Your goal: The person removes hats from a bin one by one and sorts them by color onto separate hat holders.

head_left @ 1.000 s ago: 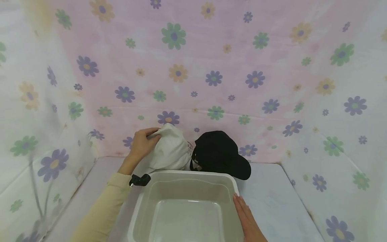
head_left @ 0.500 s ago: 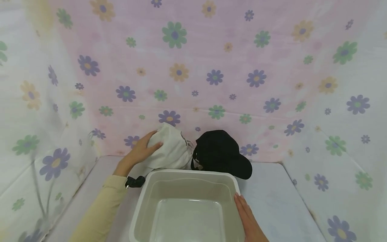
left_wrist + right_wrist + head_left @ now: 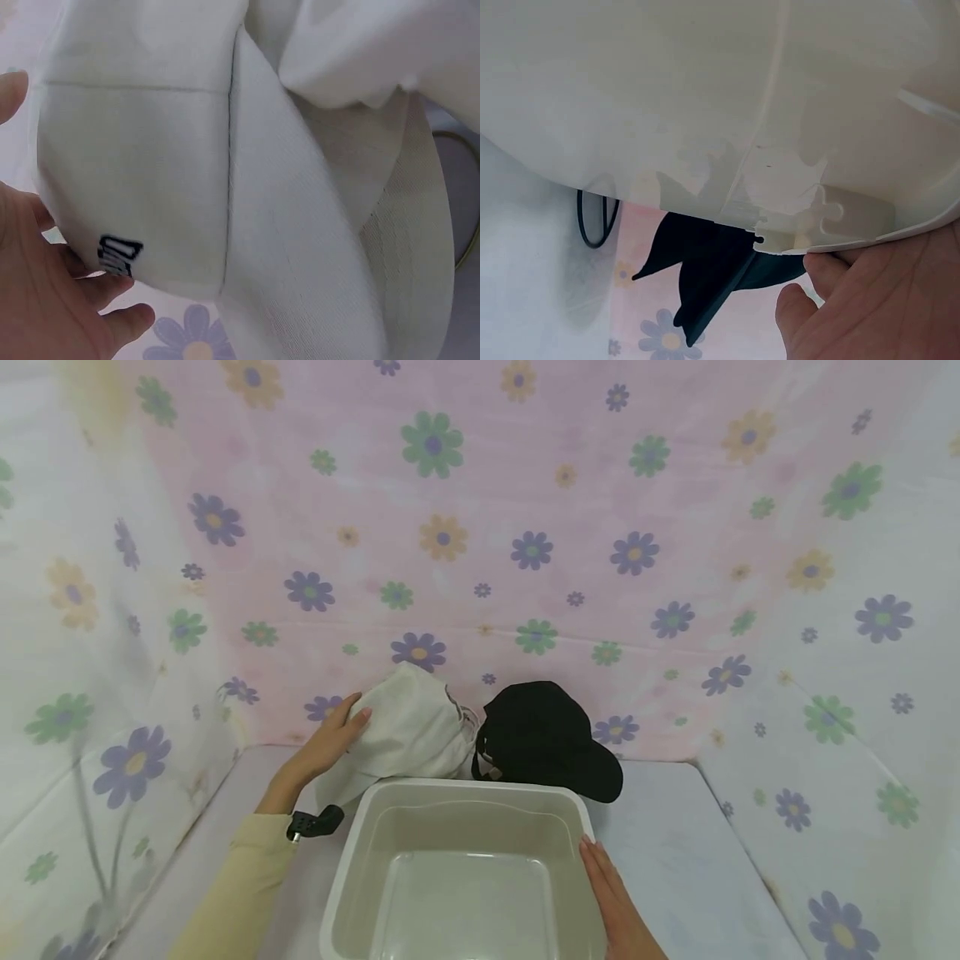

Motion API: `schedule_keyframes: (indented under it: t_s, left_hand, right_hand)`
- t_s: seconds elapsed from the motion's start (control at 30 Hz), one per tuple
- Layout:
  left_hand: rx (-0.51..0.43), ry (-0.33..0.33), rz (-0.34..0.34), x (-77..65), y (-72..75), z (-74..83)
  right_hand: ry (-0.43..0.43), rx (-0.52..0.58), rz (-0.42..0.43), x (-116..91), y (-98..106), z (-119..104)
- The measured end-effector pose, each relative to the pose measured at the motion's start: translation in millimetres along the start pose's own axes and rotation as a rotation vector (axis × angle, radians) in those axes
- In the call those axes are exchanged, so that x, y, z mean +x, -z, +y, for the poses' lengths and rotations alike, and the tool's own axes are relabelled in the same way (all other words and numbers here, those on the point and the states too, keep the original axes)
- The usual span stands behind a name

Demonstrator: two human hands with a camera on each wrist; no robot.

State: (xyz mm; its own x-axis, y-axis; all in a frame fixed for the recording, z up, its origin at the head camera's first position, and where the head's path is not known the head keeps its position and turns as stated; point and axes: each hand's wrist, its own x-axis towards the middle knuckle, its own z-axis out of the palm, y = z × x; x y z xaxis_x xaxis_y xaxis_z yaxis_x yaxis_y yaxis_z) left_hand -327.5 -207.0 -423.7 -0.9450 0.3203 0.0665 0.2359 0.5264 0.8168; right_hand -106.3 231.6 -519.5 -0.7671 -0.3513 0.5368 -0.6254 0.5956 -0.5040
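A white cap with small dark lettering stands against the back wall. Its brim points towards the left front in the head view. My left hand rests at the cap's left side; in the left wrist view its fingers touch the crown's edge, spread and loosely bent. To the right of the white cap sits a black cap, brim to the right. My right hand lies with straight fingers along the outer right side of a beige plastic basin.
Both caps stand just behind the basin on a white-covered table. Flower-printed cloth walls in the back and both sides. A dark device is strapped at my left wrist.
My left hand has let go of the pinched edge of the white cap and slid down and left along its side. The cap has settled slightly leftward. My right hand stays at the basin.
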Motion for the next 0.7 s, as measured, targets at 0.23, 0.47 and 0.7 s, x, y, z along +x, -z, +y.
schedule_keyframes:
  t_s: [0.23, 0.47, 0.7]
  left_hand:
    - [-0.104, 0.045, 0.038, -15.6, 5.4, -16.0]
    - [-0.104, 0.134, 0.173, -30.3, 2.4, -45.0]
    - [-0.2, 0.298, 0.263, -42.9, -15.6, -72.4]
  right_hand:
    - [0.009, -0.007, -0.024, 2.6, 2.4, -2.3]
    - [0.015, -0.058, -0.075, 5.6, 8.6, -7.2]
    - [-0.171, -0.108, -0.381, 23.1, 41.9, -24.0]
